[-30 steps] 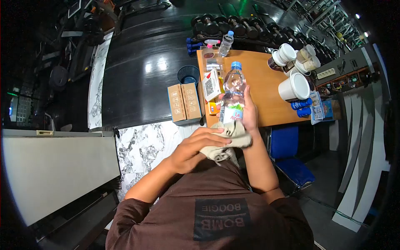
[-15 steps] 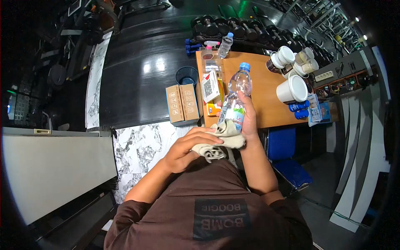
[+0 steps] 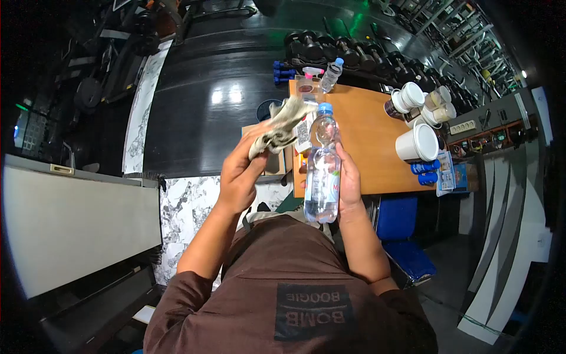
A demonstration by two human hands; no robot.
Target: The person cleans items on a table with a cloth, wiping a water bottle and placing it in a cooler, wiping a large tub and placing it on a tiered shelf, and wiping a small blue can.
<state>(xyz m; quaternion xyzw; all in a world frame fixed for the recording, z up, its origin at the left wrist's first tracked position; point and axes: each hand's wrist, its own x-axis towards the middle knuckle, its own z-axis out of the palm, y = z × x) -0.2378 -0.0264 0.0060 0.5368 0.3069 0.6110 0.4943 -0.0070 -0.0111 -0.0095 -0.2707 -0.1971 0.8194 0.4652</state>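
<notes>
Bottle (image 3: 322,171) tight in right hand (image 3: 350,182), cloth (image 3: 276,134) tight in left hand (image 3: 240,182), white box (image 3: 303,134) partly behind.

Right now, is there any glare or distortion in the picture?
In the head view, twin bright reflections on the black floor; in the same view, highlights on the held bottle; also there, bowed lens distortion toward the edges, with darkened corners.

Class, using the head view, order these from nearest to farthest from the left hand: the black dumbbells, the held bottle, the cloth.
1. Cloth: in the left hand itself.
2. Held bottle: to the right, in the right hand.
3. Black dumbbells: far ahead, beyond the table.
</notes>
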